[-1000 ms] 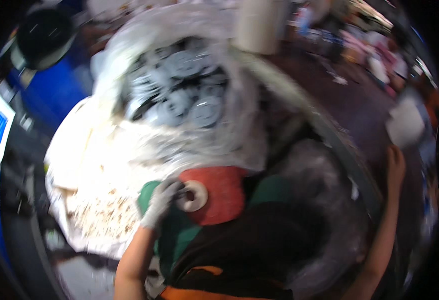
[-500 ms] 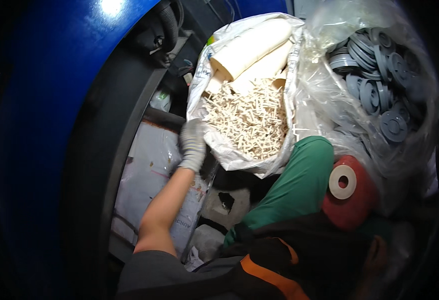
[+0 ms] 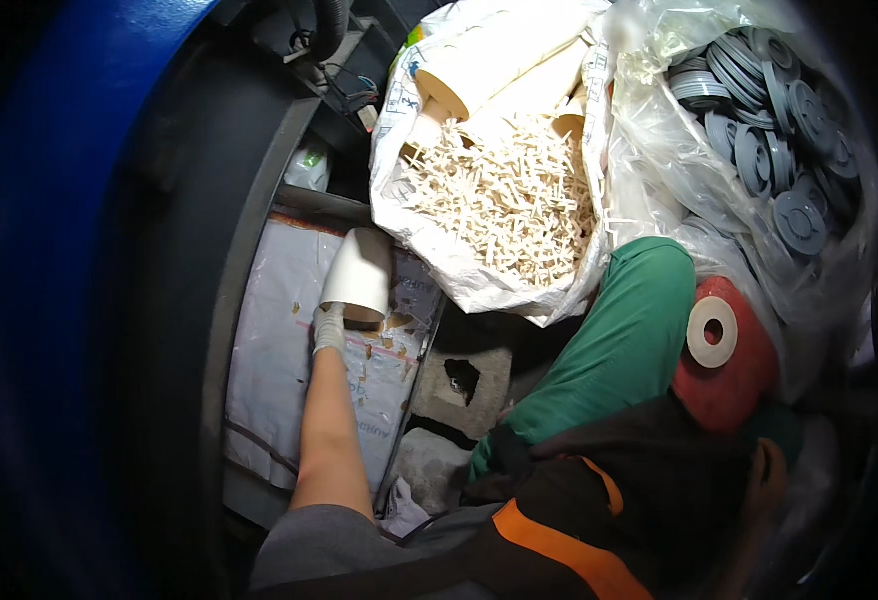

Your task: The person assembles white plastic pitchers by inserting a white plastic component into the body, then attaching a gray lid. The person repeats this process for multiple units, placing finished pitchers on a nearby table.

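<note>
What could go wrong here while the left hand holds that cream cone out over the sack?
The left hand grips only the lower rim of the cream cone, so it may tip or slip onto the flat sack. The open bag of cross-shaped pieces sags beside the green knee; a nudge may spill them. The right hand looks free.

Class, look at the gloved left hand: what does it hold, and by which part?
The left hand grips a cream tube at its lower, open end.
</note>
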`<action>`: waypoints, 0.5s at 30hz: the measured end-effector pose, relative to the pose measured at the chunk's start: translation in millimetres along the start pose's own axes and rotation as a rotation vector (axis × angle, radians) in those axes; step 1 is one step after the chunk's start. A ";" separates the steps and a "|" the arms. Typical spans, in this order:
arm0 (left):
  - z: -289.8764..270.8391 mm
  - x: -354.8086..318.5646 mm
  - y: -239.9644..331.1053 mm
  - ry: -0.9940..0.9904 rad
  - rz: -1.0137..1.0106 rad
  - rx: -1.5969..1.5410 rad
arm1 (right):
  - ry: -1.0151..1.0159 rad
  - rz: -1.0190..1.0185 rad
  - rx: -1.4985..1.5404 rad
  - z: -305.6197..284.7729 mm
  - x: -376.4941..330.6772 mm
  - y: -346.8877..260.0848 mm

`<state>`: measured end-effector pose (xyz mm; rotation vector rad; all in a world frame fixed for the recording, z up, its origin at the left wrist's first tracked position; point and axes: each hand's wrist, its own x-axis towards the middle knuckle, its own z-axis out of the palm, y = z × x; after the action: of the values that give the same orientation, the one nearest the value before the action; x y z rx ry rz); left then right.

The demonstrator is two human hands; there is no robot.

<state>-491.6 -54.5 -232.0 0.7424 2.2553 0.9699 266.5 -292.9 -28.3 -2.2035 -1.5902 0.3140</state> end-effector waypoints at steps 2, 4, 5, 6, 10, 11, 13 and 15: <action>25.9 -12.6 19.8 0.293 -0.025 -0.011 | -0.006 -0.050 0.006 7.8 5.0 3.1; 38.3 20.5 4.7 0.386 -0.094 0.300 | -0.003 -0.076 -0.013 5.0 6.1 -0.8; 40.5 13.3 15.6 0.232 -0.057 0.507 | 0.001 -0.071 -0.031 0.9 4.5 -5.7; 40.2 -6.9 40.0 0.069 -0.010 0.707 | 0.009 -0.063 -0.053 -4.6 1.1 -9.0; -6.3 -28.7 72.3 0.265 0.557 0.721 | 0.041 -0.052 0.094 6.6 9.6 -12.6; -8.7 -36.1 88.8 0.160 0.530 0.457 | 0.024 0.013 0.156 7.0 12.6 -26.7; -15.8 -54.4 133.6 0.087 0.649 0.158 | -0.031 0.077 0.311 12.1 22.2 -45.9; -23.3 -74.2 174.1 -0.039 0.668 0.235 | -0.103 0.072 0.505 28.8 36.4 -60.0</action>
<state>-411.1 -13.5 -64.1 1.6698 2.1359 0.9591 215.5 -236.9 -25.4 -1.8739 -1.3009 0.7696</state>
